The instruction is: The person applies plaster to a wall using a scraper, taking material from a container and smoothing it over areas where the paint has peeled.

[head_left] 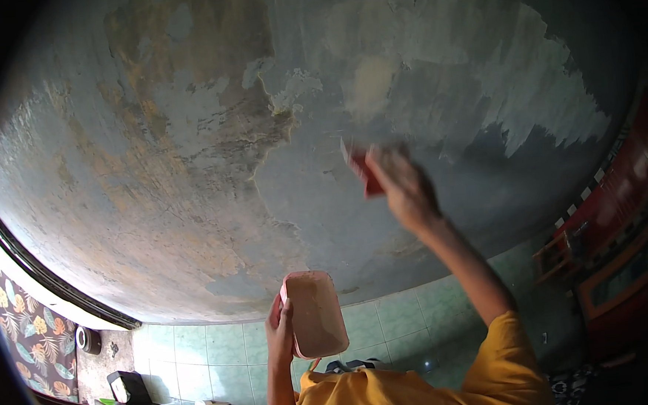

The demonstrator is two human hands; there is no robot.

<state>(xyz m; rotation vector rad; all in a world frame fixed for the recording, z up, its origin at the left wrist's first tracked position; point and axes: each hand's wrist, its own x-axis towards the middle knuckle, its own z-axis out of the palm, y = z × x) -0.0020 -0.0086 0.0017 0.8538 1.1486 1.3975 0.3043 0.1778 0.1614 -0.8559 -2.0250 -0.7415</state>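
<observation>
My left hand (279, 328) is closed on the left side of a pink rectangular plastic tub (318, 314), held in front of my chest with its open top in view. Smears of a pale coating line the tub's inside. Raised against the wall, my right hand (406, 190) is smeared by motion and grips a red putty knife (365, 175). Its blade is at or close to the grey wall (324, 210); contact cannot be made out. Lighter, streaky patches cover the wall's upper right, while its left part looks stained and peeling.
Pale green tiles (229, 346) cover the floor below the wall. A leaf-patterned cloth (31, 332) hangs at the left, near a small round pot (87, 340). A black box-like object (129, 389) stands lower left. Dark red wooden furniture (620, 258) lines the right side.
</observation>
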